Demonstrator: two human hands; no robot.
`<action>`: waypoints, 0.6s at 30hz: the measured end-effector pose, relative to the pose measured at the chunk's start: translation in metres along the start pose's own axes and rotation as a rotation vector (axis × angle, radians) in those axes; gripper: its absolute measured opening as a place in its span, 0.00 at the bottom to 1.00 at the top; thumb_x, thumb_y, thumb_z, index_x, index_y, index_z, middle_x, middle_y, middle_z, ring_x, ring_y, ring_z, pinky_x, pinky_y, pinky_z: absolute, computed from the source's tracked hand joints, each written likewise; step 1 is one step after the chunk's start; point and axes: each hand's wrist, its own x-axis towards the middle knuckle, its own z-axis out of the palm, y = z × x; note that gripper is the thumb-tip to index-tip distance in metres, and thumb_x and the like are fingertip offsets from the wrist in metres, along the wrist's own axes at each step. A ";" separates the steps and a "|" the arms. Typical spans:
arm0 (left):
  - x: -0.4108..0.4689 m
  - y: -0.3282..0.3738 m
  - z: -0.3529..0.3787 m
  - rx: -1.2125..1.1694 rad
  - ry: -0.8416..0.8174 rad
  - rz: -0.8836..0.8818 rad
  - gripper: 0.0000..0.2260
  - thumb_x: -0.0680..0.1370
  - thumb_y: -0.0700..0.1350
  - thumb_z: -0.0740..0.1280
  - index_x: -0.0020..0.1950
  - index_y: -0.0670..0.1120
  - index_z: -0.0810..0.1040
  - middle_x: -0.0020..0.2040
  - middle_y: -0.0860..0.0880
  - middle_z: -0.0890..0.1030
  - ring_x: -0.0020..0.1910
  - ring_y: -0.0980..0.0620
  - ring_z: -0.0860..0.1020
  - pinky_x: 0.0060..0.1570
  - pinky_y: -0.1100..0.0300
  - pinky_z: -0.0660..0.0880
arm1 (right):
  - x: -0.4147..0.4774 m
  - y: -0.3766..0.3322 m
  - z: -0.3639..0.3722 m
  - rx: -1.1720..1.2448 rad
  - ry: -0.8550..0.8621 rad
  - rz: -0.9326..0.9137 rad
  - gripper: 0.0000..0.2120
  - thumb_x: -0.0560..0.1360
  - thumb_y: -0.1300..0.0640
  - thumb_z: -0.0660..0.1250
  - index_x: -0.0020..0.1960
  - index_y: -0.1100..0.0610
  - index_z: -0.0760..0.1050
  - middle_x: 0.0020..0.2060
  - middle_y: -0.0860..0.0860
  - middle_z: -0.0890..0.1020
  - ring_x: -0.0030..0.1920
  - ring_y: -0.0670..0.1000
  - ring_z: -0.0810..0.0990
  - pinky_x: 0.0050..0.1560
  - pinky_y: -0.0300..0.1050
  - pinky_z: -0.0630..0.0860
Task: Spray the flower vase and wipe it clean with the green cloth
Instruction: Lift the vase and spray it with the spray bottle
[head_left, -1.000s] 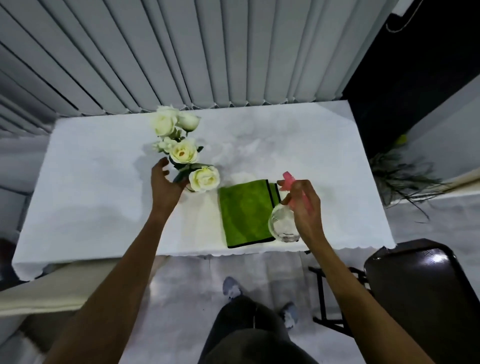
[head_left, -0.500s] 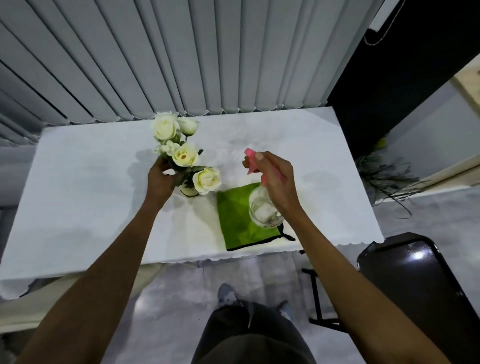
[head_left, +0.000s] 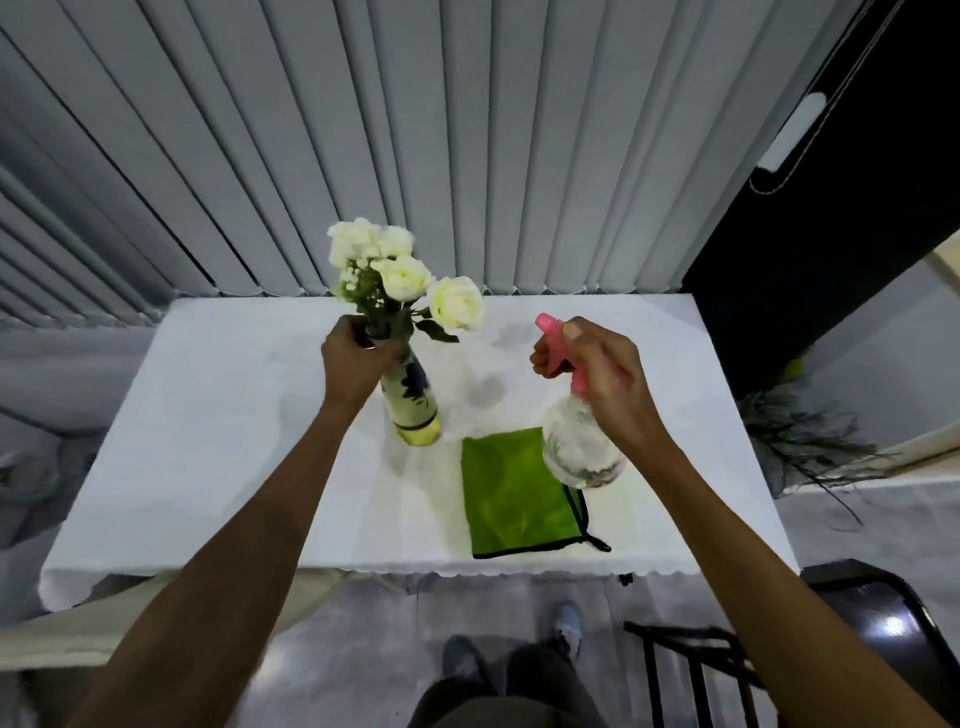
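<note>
A cream flower vase (head_left: 413, 402) with dark blue leaf prints and a yellow-green base stands tilted on the white table (head_left: 218, 457), holding white roses (head_left: 400, 278). My left hand (head_left: 358, 364) grips the vase at its neck. My right hand (head_left: 597, 371) holds a clear spray bottle (head_left: 579, 447) with a pink trigger head, lifted above the table, nozzle pointing left toward the vase. The green cloth (head_left: 519, 493) with black edging lies flat on the table under the bottle, right of the vase.
Grey vertical blinds (head_left: 415, 130) hang behind the table. A dark chair (head_left: 878, 629) stands at the lower right, beside the table's near right corner. Dry grass-like plants (head_left: 800, 441) lie to the right of the table. My legs and shoes are below the near table edge.
My left hand closed on the vase neck and the vase now leans. My right hand raised the spray bottle off the table and swung it left, above the cloth.
</note>
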 end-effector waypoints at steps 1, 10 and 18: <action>0.003 0.012 -0.003 -0.004 0.011 0.011 0.24 0.60 0.53 0.77 0.50 0.42 0.79 0.45 0.47 0.84 0.43 0.49 0.82 0.46 0.48 0.82 | 0.002 -0.005 0.002 -0.061 -0.022 -0.015 0.25 0.81 0.50 0.63 0.50 0.76 0.76 0.41 0.71 0.78 0.42 0.51 0.81 0.45 0.38 0.77; 0.043 0.135 -0.039 -0.111 -0.035 -0.016 0.29 0.57 0.53 0.82 0.54 0.48 0.80 0.49 0.49 0.85 0.47 0.47 0.85 0.42 0.46 0.84 | 0.037 -0.053 0.041 -0.271 -0.051 -0.333 0.27 0.82 0.44 0.61 0.34 0.64 0.72 0.28 0.58 0.76 0.35 0.63 0.78 0.41 0.60 0.76; 0.043 0.194 -0.055 -0.172 0.010 -0.024 0.28 0.59 0.49 0.81 0.56 0.46 0.79 0.50 0.48 0.85 0.46 0.50 0.85 0.39 0.52 0.84 | 0.065 -0.045 0.085 -0.240 -0.030 -0.270 0.22 0.81 0.50 0.62 0.30 0.57 0.71 0.26 0.60 0.74 0.32 0.64 0.74 0.40 0.62 0.77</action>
